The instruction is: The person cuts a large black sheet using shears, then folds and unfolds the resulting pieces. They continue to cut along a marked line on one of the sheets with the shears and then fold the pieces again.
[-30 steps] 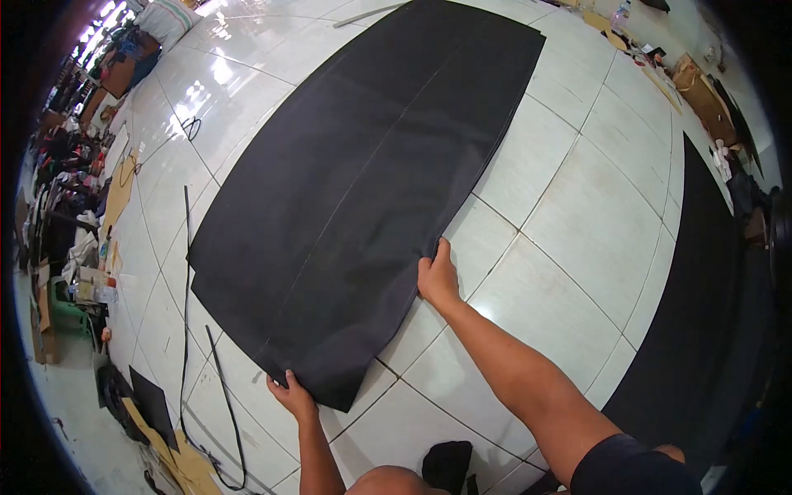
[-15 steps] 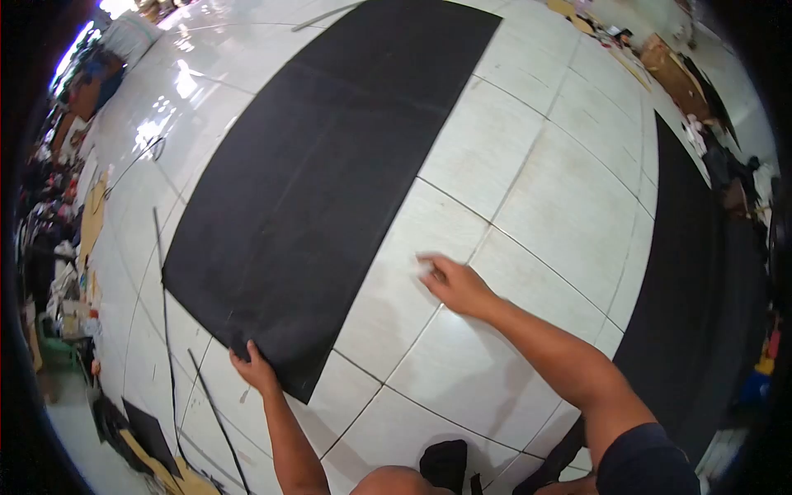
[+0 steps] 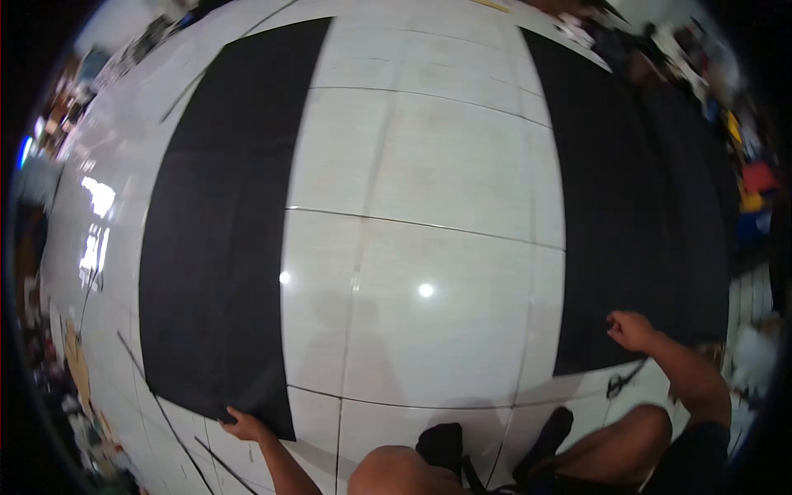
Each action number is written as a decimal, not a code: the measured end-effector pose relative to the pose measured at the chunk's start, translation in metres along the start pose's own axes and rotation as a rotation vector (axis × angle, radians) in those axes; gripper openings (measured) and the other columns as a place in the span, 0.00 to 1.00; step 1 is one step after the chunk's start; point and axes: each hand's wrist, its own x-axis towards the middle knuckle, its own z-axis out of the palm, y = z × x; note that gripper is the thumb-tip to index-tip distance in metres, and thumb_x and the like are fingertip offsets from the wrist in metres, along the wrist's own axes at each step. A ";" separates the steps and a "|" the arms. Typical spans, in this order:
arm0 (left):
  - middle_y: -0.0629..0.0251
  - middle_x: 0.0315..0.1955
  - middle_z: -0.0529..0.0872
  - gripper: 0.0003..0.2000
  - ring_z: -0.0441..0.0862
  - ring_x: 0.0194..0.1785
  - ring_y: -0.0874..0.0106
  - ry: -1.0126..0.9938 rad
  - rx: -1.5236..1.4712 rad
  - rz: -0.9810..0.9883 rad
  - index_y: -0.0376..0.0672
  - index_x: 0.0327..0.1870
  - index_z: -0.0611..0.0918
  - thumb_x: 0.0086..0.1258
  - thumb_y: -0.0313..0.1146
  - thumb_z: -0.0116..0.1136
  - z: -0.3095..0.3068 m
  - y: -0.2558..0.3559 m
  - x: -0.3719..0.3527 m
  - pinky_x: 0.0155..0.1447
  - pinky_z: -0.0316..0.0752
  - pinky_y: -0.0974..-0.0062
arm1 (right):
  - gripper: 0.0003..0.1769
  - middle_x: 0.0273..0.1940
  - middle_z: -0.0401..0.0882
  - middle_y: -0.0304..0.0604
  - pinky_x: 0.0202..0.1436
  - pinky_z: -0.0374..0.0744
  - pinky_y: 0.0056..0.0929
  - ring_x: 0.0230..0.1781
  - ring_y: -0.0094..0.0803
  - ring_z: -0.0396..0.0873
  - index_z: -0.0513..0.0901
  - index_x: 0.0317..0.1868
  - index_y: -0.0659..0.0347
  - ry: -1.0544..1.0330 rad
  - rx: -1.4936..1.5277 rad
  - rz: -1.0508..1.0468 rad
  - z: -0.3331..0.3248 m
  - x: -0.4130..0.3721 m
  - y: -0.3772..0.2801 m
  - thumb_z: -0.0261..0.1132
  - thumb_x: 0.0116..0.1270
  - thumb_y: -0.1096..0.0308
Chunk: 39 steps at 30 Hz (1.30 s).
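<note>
The left hand (image 3: 245, 426) rests on the near corner of the left black sheet (image 3: 214, 247), which lies flat on the white floor (image 3: 429, 206). The right hand (image 3: 633, 330) is at the near edge of the right black sheet (image 3: 619, 206), with its fingers curled. I cannot tell if either grip pinches its sheet or only touches it. The arms reach far apart, so a hand may slip off. The floor looks shiny, so a pull may slide a sheet crooked or wrinkle it.
</note>
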 end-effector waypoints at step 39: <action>0.59 0.43 0.83 0.22 0.82 0.43 0.70 -2.068 -0.654 0.461 0.30 0.63 0.74 0.66 0.19 0.47 -0.045 0.564 -0.592 0.50 0.78 0.74 | 0.28 0.55 0.81 0.43 0.61 0.69 0.48 0.57 0.41 0.77 0.81 0.55 0.55 1.332 -0.013 0.264 0.052 -0.052 0.245 0.73 0.49 0.66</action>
